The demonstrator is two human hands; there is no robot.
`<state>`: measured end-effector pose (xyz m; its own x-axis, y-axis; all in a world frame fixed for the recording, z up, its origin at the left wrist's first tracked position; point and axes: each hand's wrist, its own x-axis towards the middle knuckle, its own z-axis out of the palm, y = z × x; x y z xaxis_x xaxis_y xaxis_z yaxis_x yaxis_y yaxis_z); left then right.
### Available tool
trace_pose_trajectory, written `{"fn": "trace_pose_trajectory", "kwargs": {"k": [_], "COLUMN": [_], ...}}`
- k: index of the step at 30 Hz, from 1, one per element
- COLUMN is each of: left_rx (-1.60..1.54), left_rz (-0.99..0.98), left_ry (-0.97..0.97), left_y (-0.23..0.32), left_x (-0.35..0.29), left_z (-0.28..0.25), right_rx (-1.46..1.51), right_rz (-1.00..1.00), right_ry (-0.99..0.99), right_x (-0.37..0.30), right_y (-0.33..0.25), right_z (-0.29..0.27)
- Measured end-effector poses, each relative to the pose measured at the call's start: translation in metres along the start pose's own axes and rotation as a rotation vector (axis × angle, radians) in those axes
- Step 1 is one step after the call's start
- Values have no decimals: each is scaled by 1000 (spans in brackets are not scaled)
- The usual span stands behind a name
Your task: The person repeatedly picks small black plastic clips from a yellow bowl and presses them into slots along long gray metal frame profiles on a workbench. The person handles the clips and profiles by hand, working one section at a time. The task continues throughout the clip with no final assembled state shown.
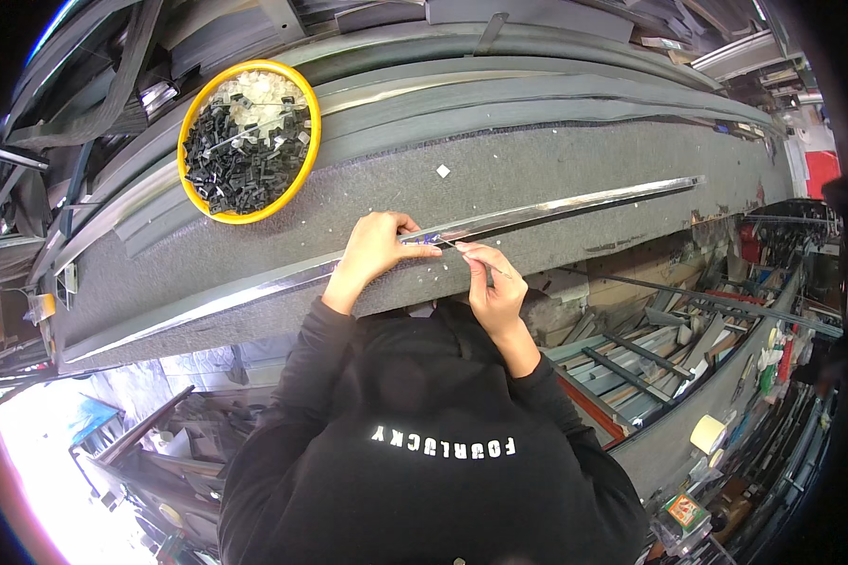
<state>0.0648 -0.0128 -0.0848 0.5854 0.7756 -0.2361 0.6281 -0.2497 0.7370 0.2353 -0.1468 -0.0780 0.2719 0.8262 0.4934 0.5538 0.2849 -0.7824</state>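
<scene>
A long, shiny metal profile strip lies slantwise along the grey-covered bench. Around its middle, the thumb and fingers of my left hand are closed on it. A small blue-purple patch shows on the strip by those fingertips. Just to the right, my right hand pinches a thin, dark rod-like tool, its tip at or close to the strip's near edge. What kind of tool it is cannot be made out, since the fingers cover most of it.
A yellow-rimmed round basket at the back left holds small black plastic pieces and whitish ones. Long grey profiles lie along the bench's far side. A white square chip rests beyond the strip. Racks of metal lengths stand at right.
</scene>
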Motion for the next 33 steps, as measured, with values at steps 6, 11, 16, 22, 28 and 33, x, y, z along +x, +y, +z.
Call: {"fn": "trace_pose_trajectory", "kwargs": {"k": [6, 11, 16, 22, 28, 33], "left_rx": [58, 102, 108, 179, 176, 170], "left_rz": [-7, 38, 94, 234, 277, 339], "left_ry": [-15, 45, 154, 417, 381, 350], "left_y": [0, 2, 9, 12, 12, 30], "left_x": [-1, -5, -24, -30, -17, -20], "left_z": [2, 5, 16, 36, 34, 26], "right_rx": [56, -23, -220, -324, -225, -370], "right_rz": [103, -40, -109, -93, 730, 817], "right_ry": [120, -15, -158, -131, 381, 645], "right_x": [2, -4, -11, -21, -83, -107], "right_y": [2, -1, 5, 21, 67, 129], "right_z": [5, 5, 13, 9, -60, -106]}}
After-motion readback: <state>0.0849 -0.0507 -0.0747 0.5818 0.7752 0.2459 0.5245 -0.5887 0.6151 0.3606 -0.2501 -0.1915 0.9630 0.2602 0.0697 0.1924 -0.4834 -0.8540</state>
